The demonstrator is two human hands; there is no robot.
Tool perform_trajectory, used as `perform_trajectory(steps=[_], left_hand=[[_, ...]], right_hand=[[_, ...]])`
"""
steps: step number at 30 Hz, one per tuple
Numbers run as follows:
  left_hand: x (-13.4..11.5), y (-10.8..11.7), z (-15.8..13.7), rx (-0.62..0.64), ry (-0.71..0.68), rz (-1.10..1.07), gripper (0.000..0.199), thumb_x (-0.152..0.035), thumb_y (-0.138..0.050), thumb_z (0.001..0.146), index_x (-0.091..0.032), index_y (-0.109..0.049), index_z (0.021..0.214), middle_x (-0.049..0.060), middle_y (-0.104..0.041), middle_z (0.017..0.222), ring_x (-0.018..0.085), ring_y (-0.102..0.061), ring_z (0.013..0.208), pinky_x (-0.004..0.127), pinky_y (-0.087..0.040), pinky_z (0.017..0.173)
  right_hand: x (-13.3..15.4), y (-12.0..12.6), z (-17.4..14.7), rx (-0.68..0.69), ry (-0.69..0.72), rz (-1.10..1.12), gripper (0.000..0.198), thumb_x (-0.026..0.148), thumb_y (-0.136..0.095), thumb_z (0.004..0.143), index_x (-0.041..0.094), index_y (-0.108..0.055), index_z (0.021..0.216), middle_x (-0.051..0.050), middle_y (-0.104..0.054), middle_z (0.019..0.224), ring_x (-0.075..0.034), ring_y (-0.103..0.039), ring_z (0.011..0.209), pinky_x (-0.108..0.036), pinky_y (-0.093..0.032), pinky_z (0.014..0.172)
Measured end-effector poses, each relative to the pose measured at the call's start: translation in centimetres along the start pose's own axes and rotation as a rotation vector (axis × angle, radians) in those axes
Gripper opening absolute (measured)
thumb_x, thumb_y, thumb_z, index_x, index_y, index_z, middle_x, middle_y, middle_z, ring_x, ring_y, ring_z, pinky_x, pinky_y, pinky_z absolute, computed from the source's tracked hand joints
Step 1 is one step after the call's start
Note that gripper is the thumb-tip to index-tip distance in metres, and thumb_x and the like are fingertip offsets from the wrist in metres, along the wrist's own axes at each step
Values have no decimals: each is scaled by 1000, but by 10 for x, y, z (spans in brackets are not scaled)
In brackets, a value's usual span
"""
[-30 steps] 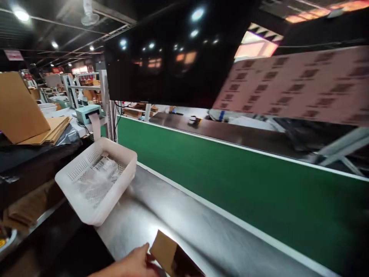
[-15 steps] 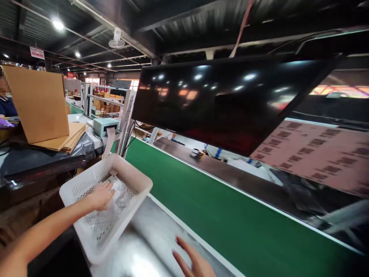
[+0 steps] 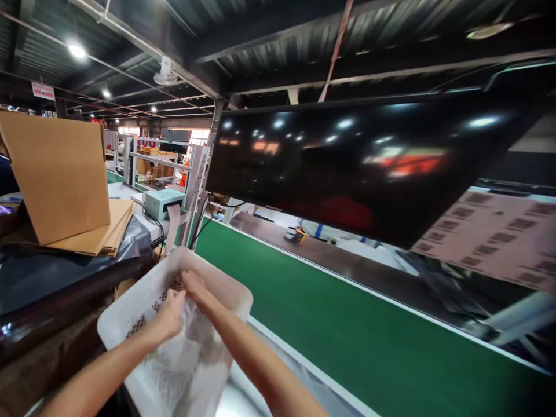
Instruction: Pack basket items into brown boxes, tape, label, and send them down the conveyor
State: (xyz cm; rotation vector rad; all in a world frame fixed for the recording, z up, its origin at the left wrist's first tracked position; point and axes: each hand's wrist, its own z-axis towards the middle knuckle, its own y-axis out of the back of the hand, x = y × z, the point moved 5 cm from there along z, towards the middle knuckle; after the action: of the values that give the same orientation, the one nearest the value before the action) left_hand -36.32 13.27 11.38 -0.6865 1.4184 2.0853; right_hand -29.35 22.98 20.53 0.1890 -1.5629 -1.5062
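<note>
Both hands are inside a white perforated plastic basket on the metal work surface. My left hand is closed in a pinch on the upper edge of a clear plastic bag. Close beside it, my right hand is also closed at the bag's upper end, near the basket's far wall. The bag hangs below the hands over the basket floor; its contents are blurred.
A green conveyor belt runs along the right. A label printer with a paper strip stands beyond the basket. Cardboard sheets and an upright carton are at left. A large dark screen hangs above the belt.
My right hand has moved from over the metal surface into the basket. My left hand has gone from resting spread on the bag to pinching it. The view has shifted slightly.
</note>
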Motion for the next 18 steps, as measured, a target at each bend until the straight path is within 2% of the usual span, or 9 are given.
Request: perform_trajectory(steps=[2, 4, 7, 9, 11, 13, 16, 18], left_hand=[[16, 34, -6, -81, 116, -120, 81, -8, -66, 68, -15, -57, 148, 18, -65, 136, 29, -69, 110, 43, -56, 102], [27, 70, -14, -186, 206, -263, 81, -16, -70, 71, -19, -54, 151, 14, -66, 139, 27, -70, 108, 43, -57, 101], [29, 110, -24, -287, 235, -494, 80, -24, -72, 75, -18, -52, 152, 17, -63, 147, 28, -69, 119, 43, -57, 102], [19, 124, -27, -306, 210, -642, 81, -27, -71, 78, -18, -48, 155, 21, -56, 155, 30, -70, 122, 44, -58, 101], [2, 129, -28, -305, 176, -733, 81, -31, -69, 80, -19, -45, 157, 22, -54, 157, 29, -72, 119, 44, -59, 100], [-22, 128, -27, -292, 140, -765, 81, -35, -70, 82, -19, -44, 157, 21, -56, 156, 29, -73, 120, 44, -59, 101], [-68, 115, -26, -257, 115, -795, 85, -39, -77, 79, -21, -45, 155, 20, -52, 159, 29, -73, 119, 43, -61, 99], [-106, 98, -27, -206, 120, -819, 92, -38, -85, 72, -24, -47, 154, 19, -47, 162, 27, -74, 111, 40, -63, 93]], right_hand=[[-2, -11, 8, -12, -56, -25, 27, 27, -66, 97, 17, -62, 72, -3, -63, 70, -17, -63, 81, -26, -48, 73], [-4, -17, 14, -20, -101, -32, 20, 31, -68, 98, 16, -66, 84, -4, -69, 85, -18, -65, 85, -31, -53, 78], [-4, -15, 18, -25, -121, 22, 24, 38, -66, 102, 14, -68, 103, -3, -70, 103, -17, -67, 90, -37, -58, 83], [-3, -4, 15, -32, -109, 82, 25, 37, -63, 104, 13, -68, 102, -2, -70, 102, -16, -68, 90, -36, -57, 84], [-3, 17, 1, -59, -97, 150, 19, 31, -64, 101, 14, -69, 95, -2, -70, 94, -16, -67, 85, -34, -57, 83], [-7, 45, -29, -128, -95, 220, 10, 22, -63, 95, 15, -70, 98, -4, -71, 93, -17, -66, 87, -34, -56, 83], [-22, 90, -104, -241, -104, 358, 41, 17, -56, 84, 17, -66, 124, -3, -73, 94, -18, -65, 84, -29, -55, 74], [-34, 112, -166, -261, -105, 582, 50, 23, -54, 79, 18, -65, 127, -2, -71, 89, -17, -63, 75, -27, -51, 63]])
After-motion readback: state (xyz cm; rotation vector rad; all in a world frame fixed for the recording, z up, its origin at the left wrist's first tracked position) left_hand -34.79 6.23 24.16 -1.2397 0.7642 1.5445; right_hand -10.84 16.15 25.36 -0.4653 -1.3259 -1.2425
